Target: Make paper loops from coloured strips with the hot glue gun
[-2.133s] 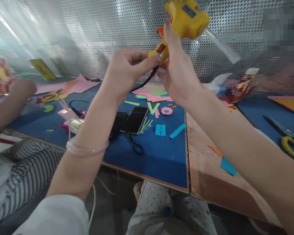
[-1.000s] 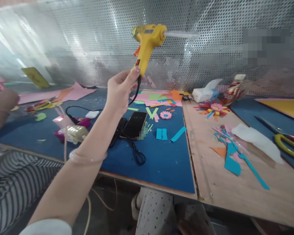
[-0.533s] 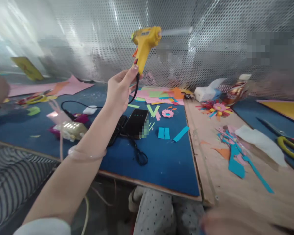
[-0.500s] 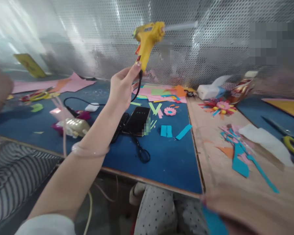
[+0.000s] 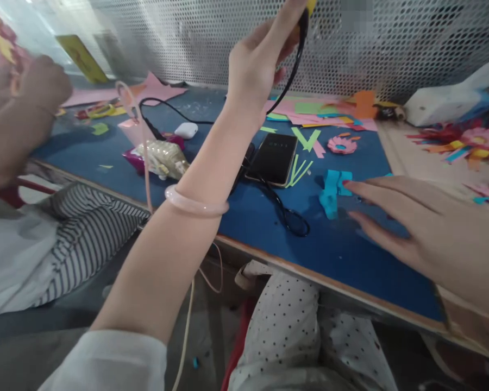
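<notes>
High at the top edge, my left hand (image 5: 258,70) is closed around the yellow handle of a hot glue gun (image 5: 311,6). Only a sliver of the gun shows, since the rest is out of frame; its black cord (image 5: 295,73) hangs in a loop below. My right hand (image 5: 427,222) is over the blue table with fingers stretched and apart. Its index fingertip is at the edge of some blue paper pieces (image 5: 330,198), perhaps touching them, and nothing is gripped. A pink paper flower (image 5: 342,144) lies just behind these pieces.
A dark phone (image 5: 274,157) and green paper strips (image 5: 299,171) lie left of the blue pieces. A tissue pack (image 5: 436,104) and a colourful paper flower (image 5: 472,142) are at right. Another person's hand (image 5: 44,81) works at far left. Behind rises a perforated metal panel (image 5: 212,38).
The glue gun has gone up mostly out of view in my left hand. My right hand has come in from the lower right, and a blue paper piece now lies with the others.
</notes>
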`<state>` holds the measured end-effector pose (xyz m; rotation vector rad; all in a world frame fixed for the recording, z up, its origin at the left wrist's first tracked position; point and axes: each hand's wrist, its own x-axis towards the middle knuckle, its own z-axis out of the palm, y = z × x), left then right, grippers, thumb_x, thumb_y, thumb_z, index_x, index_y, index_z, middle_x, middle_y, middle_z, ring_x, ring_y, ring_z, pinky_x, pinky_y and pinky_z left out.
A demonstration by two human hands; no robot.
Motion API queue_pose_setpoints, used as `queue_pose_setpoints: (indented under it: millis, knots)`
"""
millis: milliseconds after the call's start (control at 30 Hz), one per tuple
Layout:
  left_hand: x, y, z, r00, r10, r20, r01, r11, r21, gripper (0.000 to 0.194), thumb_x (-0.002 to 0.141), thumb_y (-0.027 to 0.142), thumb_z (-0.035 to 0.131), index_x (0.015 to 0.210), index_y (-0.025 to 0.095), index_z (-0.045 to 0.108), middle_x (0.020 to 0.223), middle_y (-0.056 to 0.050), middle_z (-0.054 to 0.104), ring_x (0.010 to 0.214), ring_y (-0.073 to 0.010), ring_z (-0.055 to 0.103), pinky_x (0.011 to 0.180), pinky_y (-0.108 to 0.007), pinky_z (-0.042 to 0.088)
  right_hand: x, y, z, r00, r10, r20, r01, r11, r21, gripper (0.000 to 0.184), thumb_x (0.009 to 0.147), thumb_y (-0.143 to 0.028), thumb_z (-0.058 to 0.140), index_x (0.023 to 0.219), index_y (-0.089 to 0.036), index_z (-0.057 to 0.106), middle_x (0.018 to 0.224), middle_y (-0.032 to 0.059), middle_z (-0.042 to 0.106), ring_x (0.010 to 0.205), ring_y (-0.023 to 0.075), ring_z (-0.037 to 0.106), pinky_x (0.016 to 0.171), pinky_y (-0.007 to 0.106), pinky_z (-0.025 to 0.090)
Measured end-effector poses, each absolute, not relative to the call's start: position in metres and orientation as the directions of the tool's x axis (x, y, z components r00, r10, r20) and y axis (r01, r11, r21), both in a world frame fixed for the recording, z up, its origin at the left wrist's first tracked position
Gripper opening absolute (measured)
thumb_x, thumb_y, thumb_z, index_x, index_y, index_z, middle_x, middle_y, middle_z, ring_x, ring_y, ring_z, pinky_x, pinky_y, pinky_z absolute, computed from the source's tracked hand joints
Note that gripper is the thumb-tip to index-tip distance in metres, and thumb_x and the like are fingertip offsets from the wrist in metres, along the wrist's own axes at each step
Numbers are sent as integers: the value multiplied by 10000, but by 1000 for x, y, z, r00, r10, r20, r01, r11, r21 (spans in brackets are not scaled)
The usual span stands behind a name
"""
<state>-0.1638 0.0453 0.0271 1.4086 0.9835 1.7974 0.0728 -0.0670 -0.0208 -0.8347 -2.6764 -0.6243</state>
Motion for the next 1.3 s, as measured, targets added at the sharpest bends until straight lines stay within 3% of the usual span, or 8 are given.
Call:
queue_pose_setpoints:
  millis: [100, 233, 433, 567, 700, 833, 1067, 1300]
  knots:
    - [-165, 51, 24, -215, 814, 540, -145, -573, 806, 245, 863, 235, 469, 662, 120, 549, 721, -23, 565, 853, -124, 548, 566, -230, 333, 77, -69, -24, -788, 469, 399, 602, 722, 340, 648, 862, -526, -3, 934, -271, 588, 1015, 115, 597, 857, 244, 549, 581, 397, 397]
    - [-160, 49, 20, -157, 832, 532, -180, -554, 813, 239, 845, 317, 480, 798, 109, 588, 858, -60, 584, 842, -132, 541, 568, -209, 356, 84, -65, -21, -789, 417, 451, 585, 736, 342, 591, 893, -436, 5, 956, -230, 555, 914, 94, 620, 797, 221, 573, 566, 363, 402]
    - [-149, 37, 17, -99, 849, 519, -221, -527, 820, 289, 853, 292, 461, 905, 33, 575, 900, -79, 578, 897, -159, 566, 582, -178, 371, 90, -43, -11, -795, 359, 489, 544, 780, 311, 341, 880, -390, 304, 1100, -254, 527, 942, 19, 604, 888, 167, 538, 635, 312, 352]
    - [-146, 37, 15, -125, 881, 456, -211, -473, 856, 349, 827, 321, 461, 970, 21, 567, 897, -46, 599, 1112, -245, 482, 709, -196, 409, 78, -38, -6, -757, 448, 476, 567, 812, 139, 258, 796, -295, 496, 1044, -317, 564, 938, -67, 585, 906, 134, 512, 677, 289, 317]
    - [-145, 40, 13, -143, 889, 435, -189, -456, 869, 390, 800, 345, 493, 986, 11, 571, 883, -49, 626, 1124, -263, 470, 790, -239, 410, 68, -41, -2, -753, 461, 469, 530, 848, 16, 299, 682, -166, 619, 943, -312, 611, 885, -114, 572, 901, 107, 491, 699, 269, 283]
    - [-144, 41, 11, -148, 904, 402, -205, -426, 881, 382, 827, 329, 430, 1012, 27, 571, 882, -32, 626, 1116, -236, 480, 784, -229, 398, 69, -42, -4, -791, 427, 438, 490, 871, 35, 125, 745, -292, 564, 857, -284, 618, 787, -73, 540, 842, 114, 478, 638, 283, 245]
    - [-147, 45, 5, -108, 873, 476, -182, -488, 853, 250, 844, 257, 476, 904, 34, 572, 855, -61, 573, 929, -174, 563, 739, -251, 401, 72, -40, -20, -847, 286, 448, 434, 858, 274, 333, 895, -363, 266, 758, -233, 541, 678, 6, 545, 629, 142, 492, 496, 297, 241]
    - [-148, 48, 4, -97, 880, 465, -191, -475, 859, 225, 801, 345, 550, 813, 131, 619, 794, -41, 560, 735, -99, 502, 620, -204, 395, 70, -46, -12, -819, 308, 484, 454, 864, 218, 283, 872, -303, 322, 736, -217, 555, 719, 15, 618, 636, 159, 556, 511, 288, 324]
